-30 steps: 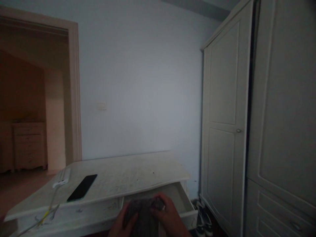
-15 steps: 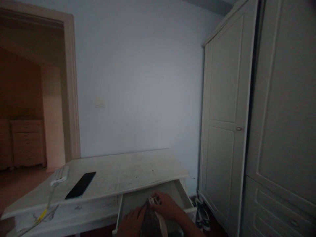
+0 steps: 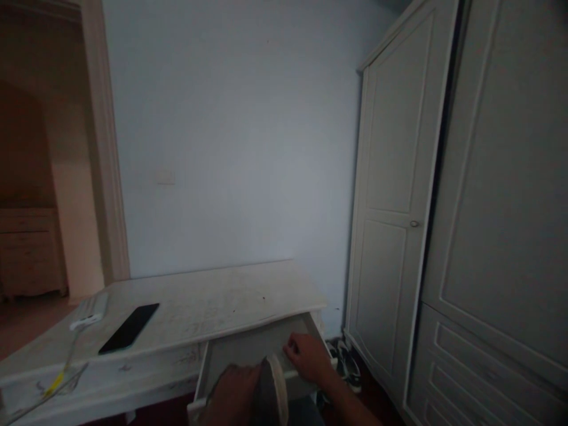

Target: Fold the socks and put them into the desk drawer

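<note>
My left hand point(image 3: 235, 387) is wrapped round a dark shoe point(image 3: 262, 393) with a pale sole edge, low in the head view. The shoe is tilted up on its side, and its lower part runs out of the picture. To the right of it, my right hand point(image 3: 308, 357) is closed with curled fingers, apart from the shoe. Whatever its fingertips may pinch is too small and dark to make out. Both hands are over the front of a pulled-out drawer point(image 3: 248, 349) of the white desk point(image 3: 199, 302).
On the desk lie a black phone point(image 3: 129, 328) and a white power strip point(image 3: 91, 310), whose cable point(image 3: 55, 383) hangs over the front. More shoes point(image 3: 348, 364) stand on the floor beside the white wardrobe point(image 3: 384, 236). A doorway is at far left.
My right hand has moved off the shoe to the right, its fingers now curled. The shoe has turned so its pale edge shows. The view has swung slightly right.
</note>
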Action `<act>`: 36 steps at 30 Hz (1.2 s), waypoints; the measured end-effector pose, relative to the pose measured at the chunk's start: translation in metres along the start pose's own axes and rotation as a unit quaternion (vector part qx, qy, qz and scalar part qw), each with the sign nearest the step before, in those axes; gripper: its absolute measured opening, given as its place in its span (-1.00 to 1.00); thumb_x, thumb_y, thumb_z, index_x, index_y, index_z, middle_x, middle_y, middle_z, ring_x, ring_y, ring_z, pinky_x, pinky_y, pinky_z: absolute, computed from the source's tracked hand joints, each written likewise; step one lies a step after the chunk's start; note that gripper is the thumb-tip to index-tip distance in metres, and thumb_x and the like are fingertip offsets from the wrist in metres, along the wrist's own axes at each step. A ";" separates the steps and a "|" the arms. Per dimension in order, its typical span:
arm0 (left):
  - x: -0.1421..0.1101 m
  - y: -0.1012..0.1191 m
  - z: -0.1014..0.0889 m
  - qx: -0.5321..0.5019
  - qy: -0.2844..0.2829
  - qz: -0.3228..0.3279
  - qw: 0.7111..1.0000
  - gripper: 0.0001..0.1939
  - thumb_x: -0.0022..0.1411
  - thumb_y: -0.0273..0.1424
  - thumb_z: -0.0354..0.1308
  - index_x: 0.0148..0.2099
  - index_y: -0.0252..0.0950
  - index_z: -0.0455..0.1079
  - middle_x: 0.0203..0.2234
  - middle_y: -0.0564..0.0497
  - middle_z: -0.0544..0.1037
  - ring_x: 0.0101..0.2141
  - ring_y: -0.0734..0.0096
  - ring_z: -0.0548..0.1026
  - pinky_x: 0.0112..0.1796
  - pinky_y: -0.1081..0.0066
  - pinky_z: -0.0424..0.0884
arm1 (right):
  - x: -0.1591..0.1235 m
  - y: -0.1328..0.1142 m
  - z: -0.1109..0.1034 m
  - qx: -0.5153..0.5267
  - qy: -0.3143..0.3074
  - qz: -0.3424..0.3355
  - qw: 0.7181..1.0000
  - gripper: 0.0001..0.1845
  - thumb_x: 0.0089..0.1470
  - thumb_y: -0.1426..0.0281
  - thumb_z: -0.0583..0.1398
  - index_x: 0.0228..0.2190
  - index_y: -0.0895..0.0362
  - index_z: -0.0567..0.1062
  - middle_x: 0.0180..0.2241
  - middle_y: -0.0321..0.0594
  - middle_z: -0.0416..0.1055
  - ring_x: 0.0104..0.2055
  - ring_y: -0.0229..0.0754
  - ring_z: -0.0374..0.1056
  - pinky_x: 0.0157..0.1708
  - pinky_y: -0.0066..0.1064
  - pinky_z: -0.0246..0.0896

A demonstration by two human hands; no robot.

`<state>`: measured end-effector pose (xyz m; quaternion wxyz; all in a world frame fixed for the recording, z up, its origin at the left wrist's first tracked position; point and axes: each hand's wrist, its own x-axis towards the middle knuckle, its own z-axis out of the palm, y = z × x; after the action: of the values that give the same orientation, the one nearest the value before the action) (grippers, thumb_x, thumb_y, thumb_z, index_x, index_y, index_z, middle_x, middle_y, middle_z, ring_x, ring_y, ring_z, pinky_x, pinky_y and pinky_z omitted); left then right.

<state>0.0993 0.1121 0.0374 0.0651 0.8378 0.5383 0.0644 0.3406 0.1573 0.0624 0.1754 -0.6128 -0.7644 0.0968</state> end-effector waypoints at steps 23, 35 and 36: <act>-0.017 0.016 -0.020 0.006 0.010 -0.009 1.000 -0.21 0.14 -0.41 0.20 0.44 -0.14 0.30 0.24 -0.10 0.57 0.19 0.03 0.52 0.21 0.16 0.35 | 0.004 -0.002 0.000 -0.034 -0.014 0.027 0.999 -0.64 0.30 0.13 0.17 -0.20 0.08 0.67 -0.18 -0.10 0.66 -0.10 -0.05 0.53 -0.21 -0.35 0.17; -0.055 -0.033 0.034 0.127 0.154 -0.083 0.976 0.04 0.02 -0.73 0.09 0.53 -0.02 0.15 0.39 -0.03 0.38 0.33 0.06 0.34 0.33 0.09 0.20 | 0.005 -0.001 0.003 -0.044 -0.010 0.019 0.999 -0.64 0.35 0.16 0.14 -0.20 0.10 0.67 -0.18 -0.08 0.65 -0.09 -0.04 0.53 -0.17 -0.34 0.19; -0.054 -0.028 0.034 0.144 0.155 -0.091 0.973 -0.01 0.06 -0.71 0.11 0.51 -0.07 0.18 0.34 -0.09 0.43 0.30 0.01 0.38 0.31 0.05 0.23 | 0.005 -0.001 0.004 -0.043 -0.008 0.020 0.999 -0.64 0.35 0.16 0.14 -0.20 0.10 0.67 -0.17 -0.08 0.65 -0.08 -0.03 0.53 -0.17 -0.33 0.19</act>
<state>0.0580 0.0737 -0.0036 -0.1349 0.7659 0.6191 0.1095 0.3375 0.1624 0.0600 0.1407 -0.6344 -0.7567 0.0723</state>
